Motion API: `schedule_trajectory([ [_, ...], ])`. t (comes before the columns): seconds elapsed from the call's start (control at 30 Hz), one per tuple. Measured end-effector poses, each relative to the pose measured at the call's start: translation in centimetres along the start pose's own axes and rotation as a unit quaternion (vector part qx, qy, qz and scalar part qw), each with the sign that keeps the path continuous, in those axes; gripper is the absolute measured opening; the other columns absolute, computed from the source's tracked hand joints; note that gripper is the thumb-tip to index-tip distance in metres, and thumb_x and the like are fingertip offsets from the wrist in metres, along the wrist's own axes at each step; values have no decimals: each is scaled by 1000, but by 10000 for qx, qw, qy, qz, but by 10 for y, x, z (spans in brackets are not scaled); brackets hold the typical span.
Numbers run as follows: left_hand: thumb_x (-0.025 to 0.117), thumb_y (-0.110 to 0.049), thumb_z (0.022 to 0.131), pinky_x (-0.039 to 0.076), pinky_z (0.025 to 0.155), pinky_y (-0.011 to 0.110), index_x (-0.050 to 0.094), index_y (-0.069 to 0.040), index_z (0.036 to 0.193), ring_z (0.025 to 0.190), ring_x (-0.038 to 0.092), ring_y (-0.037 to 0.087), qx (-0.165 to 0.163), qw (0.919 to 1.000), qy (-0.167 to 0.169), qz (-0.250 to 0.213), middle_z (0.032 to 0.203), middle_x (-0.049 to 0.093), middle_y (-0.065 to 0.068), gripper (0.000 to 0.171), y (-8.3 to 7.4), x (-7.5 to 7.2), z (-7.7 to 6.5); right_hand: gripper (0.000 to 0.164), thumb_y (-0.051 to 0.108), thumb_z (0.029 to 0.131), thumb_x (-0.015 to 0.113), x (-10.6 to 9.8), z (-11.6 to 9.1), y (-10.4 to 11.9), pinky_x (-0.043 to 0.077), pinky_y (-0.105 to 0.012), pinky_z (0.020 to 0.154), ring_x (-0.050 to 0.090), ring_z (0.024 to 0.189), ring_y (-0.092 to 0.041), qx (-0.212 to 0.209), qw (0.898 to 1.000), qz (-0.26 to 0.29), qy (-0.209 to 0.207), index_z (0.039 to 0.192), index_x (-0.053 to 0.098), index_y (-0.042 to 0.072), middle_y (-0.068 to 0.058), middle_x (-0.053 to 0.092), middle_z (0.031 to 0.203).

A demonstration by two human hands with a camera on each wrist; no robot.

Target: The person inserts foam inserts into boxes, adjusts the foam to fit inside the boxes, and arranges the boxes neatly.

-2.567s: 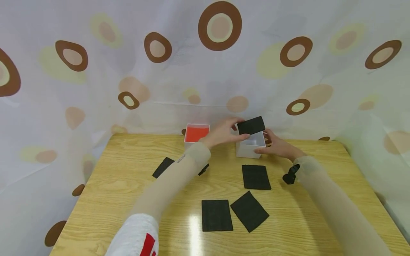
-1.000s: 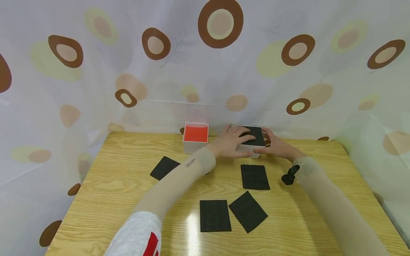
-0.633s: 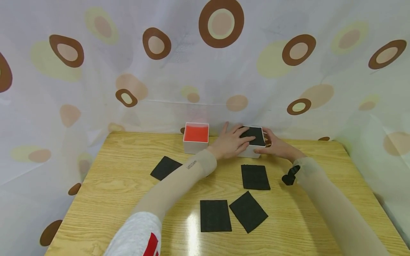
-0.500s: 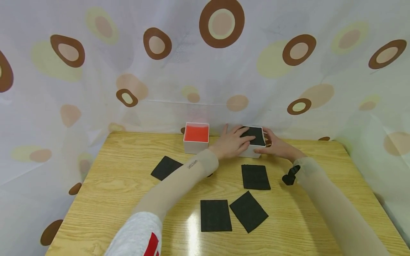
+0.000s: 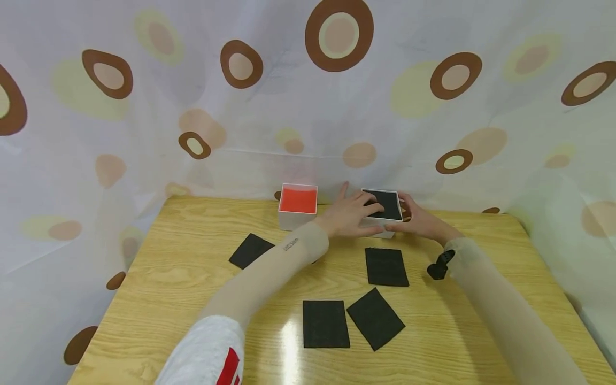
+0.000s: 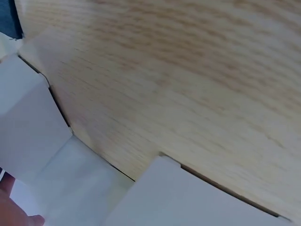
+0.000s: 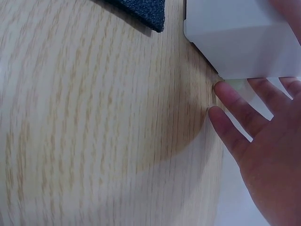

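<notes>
A black foam sheet (image 5: 389,202) lies inside a small white box (image 5: 383,223), just below its rim. My left hand (image 5: 347,216) reaches over the box's left side, its fingertips resting on the sheet and its thumb along the front wall. On the opposite side, my right hand (image 5: 421,221) holds the box, thumb at the front corner and fingers around the right wall. The right wrist view shows the box's white wall (image 7: 244,44) beside several outstretched fingers (image 7: 240,108).
A second white box (image 5: 297,220) with a red sheet (image 5: 298,201) inside stands to the left. Nearer lie several black sheets (image 5: 387,267), (image 5: 325,324), (image 5: 375,319), (image 5: 251,251) on the wooden table (image 5: 192,289). A patterned curtain (image 5: 269,123) hangs behind.
The black sheet, earlier held tilted above the box by my left hand, now lies flat inside it. My left fingers have shifted and bent on the sheet. The right hand keeps its hold.
</notes>
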State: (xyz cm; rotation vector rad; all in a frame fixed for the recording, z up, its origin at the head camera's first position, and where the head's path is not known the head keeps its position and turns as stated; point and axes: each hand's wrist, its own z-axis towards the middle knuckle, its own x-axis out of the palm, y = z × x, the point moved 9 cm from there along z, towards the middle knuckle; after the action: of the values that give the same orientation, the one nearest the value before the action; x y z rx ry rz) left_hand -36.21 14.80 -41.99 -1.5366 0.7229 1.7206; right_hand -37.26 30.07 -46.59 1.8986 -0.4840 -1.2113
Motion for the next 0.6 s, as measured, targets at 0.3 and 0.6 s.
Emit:
schedule_trajectory([
  [0.3,34,-79,99,6,124,67,41,-40,159,153,31,21,19,9989,326,328,164,39,-2,72,-5,8,5,104,31,101,71,-2,-3,-7,44,-63,104,43,137,-46,109,9999,14,6,167,-8,21,-28,14,169],
  [0.6,36,-79,99,3,123,69,40,-40,160,156,25,21,-125,9984,461,293,168,35,-3,72,-4,13,5,102,27,100,73,-3,-2,-4,48,-55,99,49,129,-44,43,10000,-4,-31,167,-4,20,-28,28,162],
])
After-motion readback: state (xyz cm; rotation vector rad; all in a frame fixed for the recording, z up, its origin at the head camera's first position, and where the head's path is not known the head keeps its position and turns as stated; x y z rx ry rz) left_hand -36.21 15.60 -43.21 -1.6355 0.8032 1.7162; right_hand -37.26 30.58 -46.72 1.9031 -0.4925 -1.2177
